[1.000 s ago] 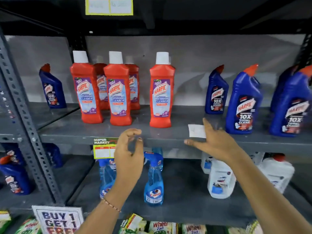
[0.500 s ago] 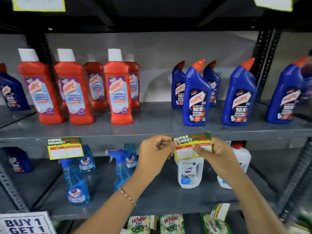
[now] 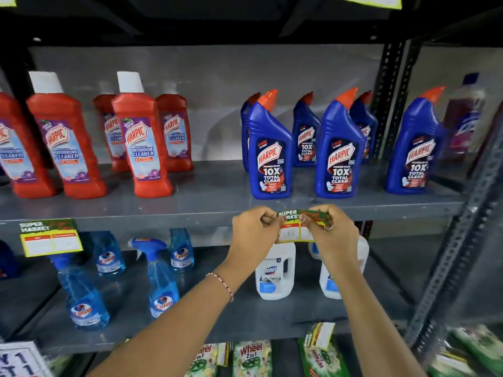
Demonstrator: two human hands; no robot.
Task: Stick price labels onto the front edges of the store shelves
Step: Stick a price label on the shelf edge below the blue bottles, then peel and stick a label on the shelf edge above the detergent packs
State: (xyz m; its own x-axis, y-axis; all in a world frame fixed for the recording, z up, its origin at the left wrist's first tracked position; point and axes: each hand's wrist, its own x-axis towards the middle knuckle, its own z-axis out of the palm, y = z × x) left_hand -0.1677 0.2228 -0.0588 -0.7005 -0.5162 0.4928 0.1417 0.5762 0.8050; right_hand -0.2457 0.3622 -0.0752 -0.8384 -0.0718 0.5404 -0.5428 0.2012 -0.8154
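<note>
A green and yellow price label (image 3: 296,229) reading "SUPER MARKET" lies against the front edge of the grey shelf (image 3: 163,216), below the blue Harpic bottles (image 3: 269,156). My left hand (image 3: 253,235) pinches its left end. My right hand (image 3: 334,235) pinches its upper right part, fingers covering the red print there. A second label (image 3: 50,236) of the same kind hangs on the same shelf edge at the far left.
Red Harpic bottles (image 3: 141,142) stand left on the shelf. Below are blue Colin spray bottles (image 3: 160,278) and white Domex jugs (image 3: 275,273). Wheel packets (image 3: 250,357) fill the lowest level. A perforated steel upright (image 3: 460,240) rises on the right.
My view has drifted right and closer. Both hands took up the label and brought it against the shelf edge; a second ago the left hand was free and the right reached over a white slip.
</note>
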